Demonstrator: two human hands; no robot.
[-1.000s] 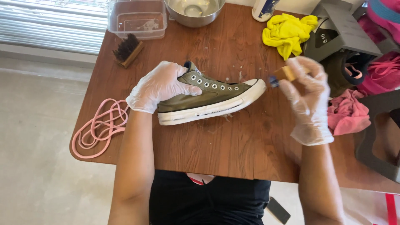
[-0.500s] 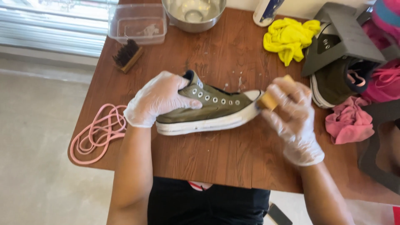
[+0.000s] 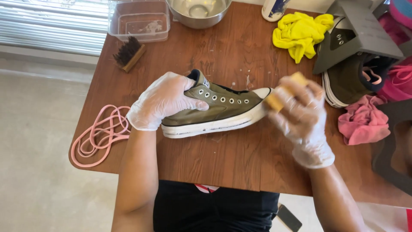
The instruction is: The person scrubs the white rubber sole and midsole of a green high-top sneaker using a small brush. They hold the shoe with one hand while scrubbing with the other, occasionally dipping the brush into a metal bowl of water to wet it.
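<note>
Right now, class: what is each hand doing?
Left hand: closed on the heel of the shoe, holding it on the table.
Right hand: closed on a small tan block, pressed at the toe.

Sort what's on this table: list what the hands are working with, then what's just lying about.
In use:
olive sneaker, held at the heel by the left hand
tan sponge block, pressed to the toe by the right hand

Lying about:
pink laces
brush
plastic tub
metal bowl
yellow cloth
pink cloth
second sneaker
</note>
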